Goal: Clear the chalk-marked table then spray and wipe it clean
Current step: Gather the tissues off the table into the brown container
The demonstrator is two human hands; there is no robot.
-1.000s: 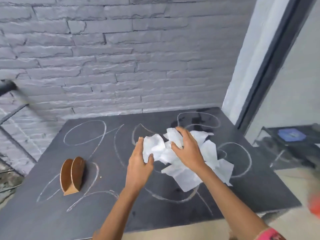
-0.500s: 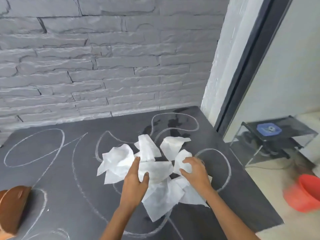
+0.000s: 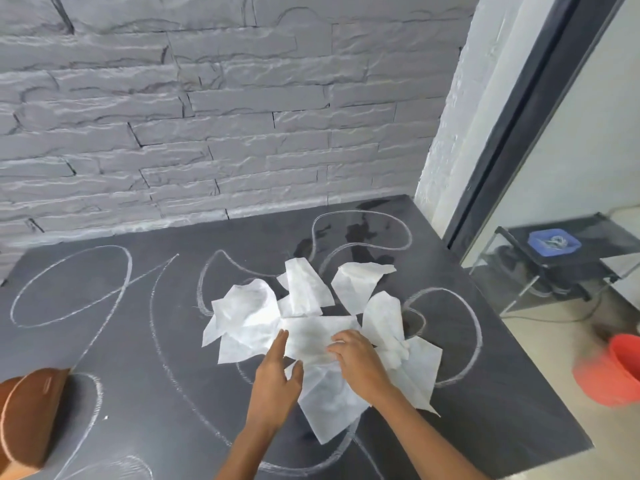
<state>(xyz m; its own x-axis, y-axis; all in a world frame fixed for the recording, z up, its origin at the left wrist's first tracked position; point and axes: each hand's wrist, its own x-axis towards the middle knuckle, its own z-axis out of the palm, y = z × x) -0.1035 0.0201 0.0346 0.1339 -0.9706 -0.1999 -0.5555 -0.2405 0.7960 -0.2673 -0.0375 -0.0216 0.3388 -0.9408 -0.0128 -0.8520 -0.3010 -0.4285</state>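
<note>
Brown, curved wooden napkin holder [image 3: 31,417] stands at the left edge of the dark slate-grey table [image 3: 138,358], on one of the white chalk loops [image 3: 69,285] drawn over the top. Right of the table's middle lies a loose heap of white crumpled paper napkins [image 3: 304,289], covering more chalk lines. The left hand [image 3: 273,379] rests at the heap's near side, its fingers straight and held together, tips touching the edge of a sheet, thumb spread apart. Just beside it, the right hand [image 3: 360,365] is on the middle sheet with fingers bent and gathered, pinching the paper. Beyond the table's right edge, a low black shelf [image 3: 568,258] carries a blue box [image 3: 554,242], and a red plastic bucket [image 3: 613,368] sits on the floor.
</note>
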